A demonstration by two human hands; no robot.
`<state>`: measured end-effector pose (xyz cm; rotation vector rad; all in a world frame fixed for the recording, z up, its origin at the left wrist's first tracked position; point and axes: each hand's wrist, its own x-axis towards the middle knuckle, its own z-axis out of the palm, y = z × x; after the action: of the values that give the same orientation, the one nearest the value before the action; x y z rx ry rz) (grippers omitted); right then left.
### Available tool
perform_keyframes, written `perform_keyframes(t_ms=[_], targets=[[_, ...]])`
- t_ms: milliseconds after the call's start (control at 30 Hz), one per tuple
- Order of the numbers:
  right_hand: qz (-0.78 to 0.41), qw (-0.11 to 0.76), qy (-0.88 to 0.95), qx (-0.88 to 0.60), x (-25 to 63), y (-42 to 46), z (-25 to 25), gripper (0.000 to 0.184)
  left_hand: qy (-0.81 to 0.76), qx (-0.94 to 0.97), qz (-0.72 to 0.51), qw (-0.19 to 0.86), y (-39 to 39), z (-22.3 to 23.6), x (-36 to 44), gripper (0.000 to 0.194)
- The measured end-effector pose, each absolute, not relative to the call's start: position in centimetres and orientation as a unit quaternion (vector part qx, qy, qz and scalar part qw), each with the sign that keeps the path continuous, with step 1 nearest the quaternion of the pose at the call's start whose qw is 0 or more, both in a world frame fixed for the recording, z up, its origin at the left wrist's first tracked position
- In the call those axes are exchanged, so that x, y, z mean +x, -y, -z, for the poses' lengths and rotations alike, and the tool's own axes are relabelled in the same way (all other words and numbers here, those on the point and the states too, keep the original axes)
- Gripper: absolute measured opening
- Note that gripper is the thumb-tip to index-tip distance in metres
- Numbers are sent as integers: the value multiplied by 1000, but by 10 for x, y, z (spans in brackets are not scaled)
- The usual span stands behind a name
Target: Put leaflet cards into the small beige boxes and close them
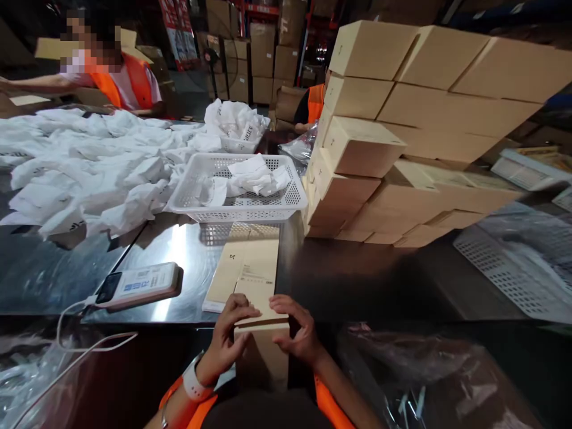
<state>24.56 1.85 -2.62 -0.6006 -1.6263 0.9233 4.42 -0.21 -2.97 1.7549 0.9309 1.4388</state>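
A tan cardboard box point(261, 357) is at the near edge of the table, close to my body. My left hand point(232, 330) grips its left side, fingers curled over the top edge. On the opposite side my right hand point(299, 330) holds the same box, with fingertips on the top and the thumb against the near face. Just beyond my hands lies another flat tan box point(227, 265) with a small dark logo, and a printed panel point(257, 271) with a label sits beside it. The contents of the held box are hidden.
A white perforated basket point(236, 211) holds several white pouches. More white pouches point(102, 173) are heaped at the left. Tan boxes point(357, 149) are stacked high on the right. A phone-like device point(143, 283) with a cable lies left. Two people in orange vests are beyond the table.
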Motion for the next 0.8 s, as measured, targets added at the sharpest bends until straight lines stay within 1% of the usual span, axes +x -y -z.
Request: perform_keyframes(t_ms=[167, 267, 467, 600, 800], targets=[[-368, 568, 699, -233, 242, -18, 23, 27, -355, 672, -574, 307, 2, 29, 49, 24], [-366, 575, 693, -234, 242, -17, 23, 26, -350, 671, -580, 301, 3, 31, 51, 23], [-363, 575, 691, -247, 242, -16, 21, 24, -331, 679, -578, 308, -1, 27, 51, 25], [-367, 580, 683, -251, 240, -15, 22, 20, -315, 684, -571, 327, -4, 27, 49, 22], [-351, 561, 717, -218, 245, -20, 24, 16, -292, 692, -561, 348, -6, 28, 48, 25]])
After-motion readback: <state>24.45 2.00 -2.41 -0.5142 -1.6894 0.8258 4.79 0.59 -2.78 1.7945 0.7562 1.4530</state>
